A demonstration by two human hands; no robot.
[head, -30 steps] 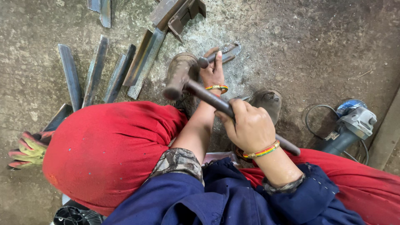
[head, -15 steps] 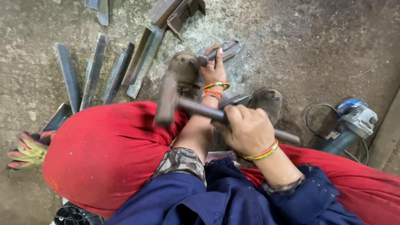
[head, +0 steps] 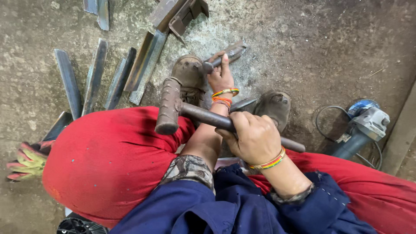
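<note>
Hammer [head: 170, 106] steel caught the eye first: a heavy, rusty sledge-type head on a dark metal handle, held raised above the person's red-trousered knee [head: 108, 160]. The right hand [head: 253, 138] was clamped around the handle about midway along, with coloured bangles at the wrist. Beyond it, the left hand [head: 222, 76] was closed on a short metal rod [head: 211, 65], its forefinger stretched along the piece, pressing it down onto a flat grey metal strip [head: 232, 51] on the concrete floor [head: 303, 43]. Two worn shoes flanked that spot, the left shoe [head: 189, 76] just beside the rod, the right shoe [head: 273, 106] under the handle. Cut lengths of angle iron [head: 93, 78] lay in a row further left, near a striped work glove [head: 24, 162]. An angle grinder [head: 362, 125] with its coiled cable sat well apart on the right.
</note>
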